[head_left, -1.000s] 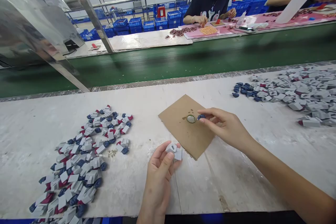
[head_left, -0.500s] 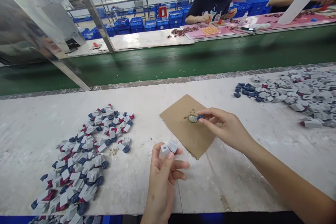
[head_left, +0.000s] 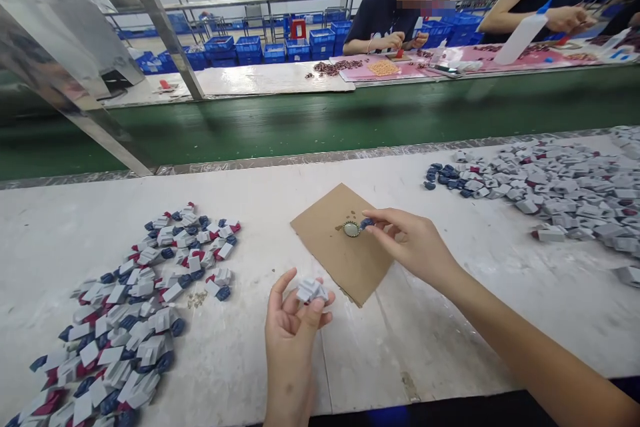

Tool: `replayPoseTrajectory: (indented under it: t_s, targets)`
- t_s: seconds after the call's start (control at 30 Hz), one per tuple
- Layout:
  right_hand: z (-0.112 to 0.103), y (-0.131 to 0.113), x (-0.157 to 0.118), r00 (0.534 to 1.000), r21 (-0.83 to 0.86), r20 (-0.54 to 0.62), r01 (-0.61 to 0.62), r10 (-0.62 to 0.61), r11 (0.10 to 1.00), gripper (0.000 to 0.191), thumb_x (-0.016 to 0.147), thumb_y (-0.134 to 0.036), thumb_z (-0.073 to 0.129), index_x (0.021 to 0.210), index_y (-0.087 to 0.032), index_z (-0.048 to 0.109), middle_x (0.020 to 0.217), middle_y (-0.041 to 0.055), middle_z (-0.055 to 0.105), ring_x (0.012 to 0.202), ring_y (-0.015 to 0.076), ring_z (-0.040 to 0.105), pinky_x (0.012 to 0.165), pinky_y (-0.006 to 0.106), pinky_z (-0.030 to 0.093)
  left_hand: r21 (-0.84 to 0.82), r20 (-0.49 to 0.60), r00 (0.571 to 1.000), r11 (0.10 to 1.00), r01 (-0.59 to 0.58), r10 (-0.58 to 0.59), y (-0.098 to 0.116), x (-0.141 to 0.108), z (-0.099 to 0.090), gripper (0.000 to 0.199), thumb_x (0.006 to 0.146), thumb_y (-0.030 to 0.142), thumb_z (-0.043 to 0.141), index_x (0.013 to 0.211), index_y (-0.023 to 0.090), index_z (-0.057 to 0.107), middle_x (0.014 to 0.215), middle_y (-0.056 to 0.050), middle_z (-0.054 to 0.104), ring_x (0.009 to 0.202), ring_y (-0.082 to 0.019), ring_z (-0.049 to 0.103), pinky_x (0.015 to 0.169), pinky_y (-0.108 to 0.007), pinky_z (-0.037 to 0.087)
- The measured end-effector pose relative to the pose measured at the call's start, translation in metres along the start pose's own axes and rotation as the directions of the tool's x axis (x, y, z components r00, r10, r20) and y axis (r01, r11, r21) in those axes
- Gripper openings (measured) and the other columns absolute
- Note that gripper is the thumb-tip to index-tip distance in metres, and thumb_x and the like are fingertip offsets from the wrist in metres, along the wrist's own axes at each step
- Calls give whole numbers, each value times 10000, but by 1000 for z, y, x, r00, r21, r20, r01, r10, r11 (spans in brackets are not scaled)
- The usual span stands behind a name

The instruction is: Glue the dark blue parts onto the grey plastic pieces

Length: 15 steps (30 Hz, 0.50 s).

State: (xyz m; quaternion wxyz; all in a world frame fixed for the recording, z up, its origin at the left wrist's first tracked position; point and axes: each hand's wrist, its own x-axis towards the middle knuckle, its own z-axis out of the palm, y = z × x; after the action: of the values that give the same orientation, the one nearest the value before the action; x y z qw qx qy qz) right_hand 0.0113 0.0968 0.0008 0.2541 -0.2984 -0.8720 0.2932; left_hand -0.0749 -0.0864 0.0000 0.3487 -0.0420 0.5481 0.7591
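Note:
Between the thumb and fingers of my left hand [head_left: 296, 330] is a light grey plastic piece [head_left: 312, 289], blocky and angular, held above the table near the cardboard's lower edge. My right hand [head_left: 407, 240] pinches a small dark blue piece [head_left: 367, 223] between thumb and fingertips. That blue piece is right beside a bottle cap [head_left: 351, 229] with a crimped rim and a pale, shiny inside. The cap rests on a square of brown cardboard [head_left: 320, 227], close to some wet-looking brown spots. Whether the blue piece touches the cap I cannot tell.
A long pile of grey, blue and dark red pieces [head_left: 125, 320] covers the left. Mostly grey pieces [head_left: 565, 187] lie heaped at the right, with loose blue ones [head_left: 443, 175]. Beyond a green belt [head_left: 280, 123], two people work at a pink-covered bench [head_left: 405, 72] with a white bottle [head_left: 521, 39].
The grey piece in my left hand has turned to show a different side. My right hand still holds the blue piece beside the cap. The whole view has shifted slightly.

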Motion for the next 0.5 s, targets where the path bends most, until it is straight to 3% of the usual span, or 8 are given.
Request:
replayPoseTrajectory:
  t_s: [0.07, 0.17, 0.3, 0.5]
  targets:
    - [4, 2, 0, 999, -87, -8, 49, -50, 995, 209, 836, -227, 523, 1002, -202, 647, 840, 25, 692, 653, 148, 615, 577, 277, 498, -10, -30, 999, 999, 35, -35, -2, 1, -1, 408, 570, 229, 809, 925, 163, 619, 866, -57, 733, 699, -147, 692, 558, -151, 530]
    - [11, 4, 1, 987, -213, -4, 158, -162, 964, 211, 859, -192, 479, 987, -206, 646, 904, 38, 695, 771, 172, 637, 641, 290, 506, -25, -34, 998, 998, 53, -54, -4, 1, -1, 286, 541, 233, 820, 782, 157, 684, 918, -66, 735, 708, -152, 696, 551, -138, 527]
    - [22, 9, 7, 967, -339, 45, 252, -252, 906, 241, 873, -151, 440, 983, -204, 648, 1005, 59, 679, 893, 196, 628, 670, 299, 507, 7, 0, 999, 999, 34, -34, -4, 0, 0, 286, 547, 256, 814, 811, 190, 727, 874, -41, 744, 762, -132, 685, 595, -110, 515]
    - [19, 5, 10, 969, -294, 64, 247, -239, 923, 230, 863, -168, 470, 975, -203, 668, 970, 56, 690, 839, 191, 636, 643, 298, 514, 18, 14, 1000, 1000, 24, -25, -5, -2, -2, 302, 555, 287, 807, 837, 210, 731, 794, -29, 751, 776, -133, 683, 653, -139, 526]
